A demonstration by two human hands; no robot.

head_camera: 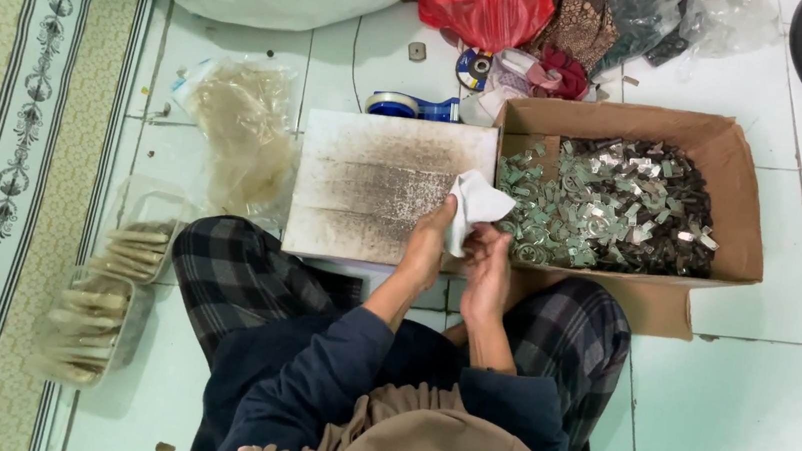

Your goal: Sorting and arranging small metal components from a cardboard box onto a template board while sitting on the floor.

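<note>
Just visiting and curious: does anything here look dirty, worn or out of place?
The white board on the floor is heavily smudged with dark grime across its middle. Both hands hold a white cloth at its right edge.

Both forearms reach forward from lap, blue sleeves pushed up. Left hand [427,244] and right hand [487,266] meet close together, fingers curled, pinching.
</note>
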